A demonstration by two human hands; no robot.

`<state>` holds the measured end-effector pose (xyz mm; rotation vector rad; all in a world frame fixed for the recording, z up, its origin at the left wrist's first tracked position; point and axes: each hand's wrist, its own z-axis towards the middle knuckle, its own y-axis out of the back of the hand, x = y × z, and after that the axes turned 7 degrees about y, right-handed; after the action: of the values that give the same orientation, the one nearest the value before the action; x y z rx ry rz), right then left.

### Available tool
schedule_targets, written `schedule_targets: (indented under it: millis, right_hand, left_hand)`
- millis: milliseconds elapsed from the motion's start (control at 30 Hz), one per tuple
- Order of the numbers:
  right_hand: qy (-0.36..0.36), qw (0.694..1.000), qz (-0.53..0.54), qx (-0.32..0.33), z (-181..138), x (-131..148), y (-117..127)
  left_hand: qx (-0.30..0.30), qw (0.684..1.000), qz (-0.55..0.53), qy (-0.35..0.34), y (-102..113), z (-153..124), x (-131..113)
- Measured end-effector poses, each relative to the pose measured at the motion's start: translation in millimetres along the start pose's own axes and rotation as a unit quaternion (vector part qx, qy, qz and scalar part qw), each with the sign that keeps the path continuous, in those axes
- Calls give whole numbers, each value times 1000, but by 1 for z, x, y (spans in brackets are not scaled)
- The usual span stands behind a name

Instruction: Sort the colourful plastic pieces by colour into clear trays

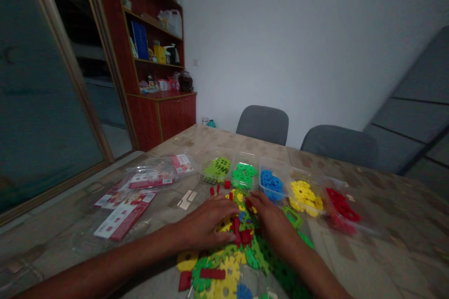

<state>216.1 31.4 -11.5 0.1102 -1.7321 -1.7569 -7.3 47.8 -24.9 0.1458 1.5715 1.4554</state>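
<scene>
Mixed pile of red, yellow, green and blue plastic pieces (229, 272): on the patterned surface (382, 261), before five clear plastic tubs (275, 164). Left hand (206, 222): fingers spread from thumb. Right hand (271, 215): reaching in; pinch indeterminable. Step, apparently: picking through. Next move calls for: isolating one piece.

A home dining area, it seems, shown by the patterned table (351, 243), grey chairs (262, 124) and stocked wooden cabinet (175, 114).
</scene>
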Motion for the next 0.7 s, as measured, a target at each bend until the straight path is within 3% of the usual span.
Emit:
schedule_targets:
  millis: [133, 367, 567, 700]
  right_hand:
    - [-24, 997, -69, 29, 0, 2, -5]
    - [-56, 989, -132, 18, 6, -7, -7]
    - [-55, 987, -149, -5, -4, -1, 3]
    - [-51, 995, -82, -9, -24, 5, 15]
  left_hand:
    - [28, 999, 10, 37, -9, -1, -12]
    - [-3, 998, -24, 59, -19, -6, -10]
    - [-10, 992, -77, 96, -3, -6, -16]
    - [-7, 988, -88, 123, 9, -6, -18]
